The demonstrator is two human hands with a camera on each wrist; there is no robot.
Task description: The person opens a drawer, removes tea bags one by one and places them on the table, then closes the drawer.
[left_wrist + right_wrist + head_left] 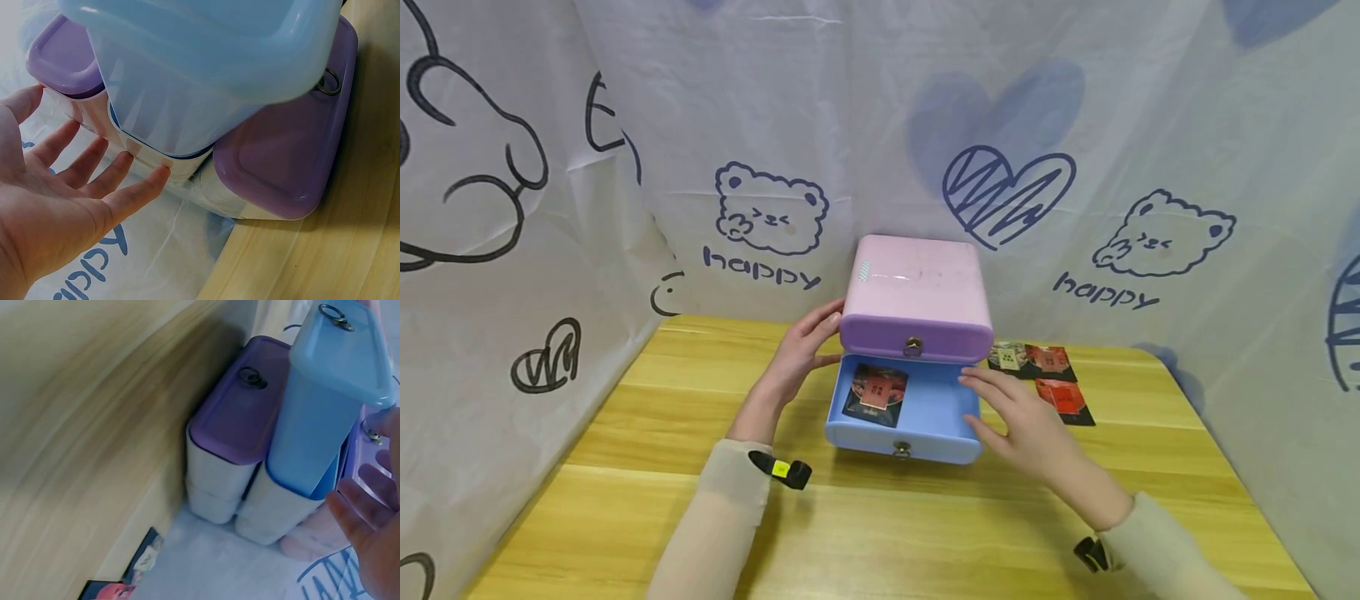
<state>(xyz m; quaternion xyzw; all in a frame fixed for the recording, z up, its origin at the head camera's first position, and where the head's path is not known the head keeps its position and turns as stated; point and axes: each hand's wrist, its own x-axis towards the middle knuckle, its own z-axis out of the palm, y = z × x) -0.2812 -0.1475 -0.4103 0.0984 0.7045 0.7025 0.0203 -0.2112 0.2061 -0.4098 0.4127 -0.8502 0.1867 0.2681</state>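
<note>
A small drawer cabinet [921, 279] with a pink top stands at the back of the table. Its blue middle drawer [936, 404] is pulled far out, while the purple top drawer [880, 335] is closed. Inside the blue drawer, at its left, lies a dark flat packet [875, 396] with a red label. My left hand [790, 358] has its fingers spread along the cabinet's left side, fingertips right at the wall. At the blue drawer's right edge is my right hand [1018, 417], fingers extended and holding nothing. Below, a purple bottom drawer [240, 412] shows in the wrist views.
Several similar packets [1066, 400] lie on the wooden table [910, 533] to the right of the cabinet. A white printed cloth [887, 125] hangs close behind the cabinet and along both sides.
</note>
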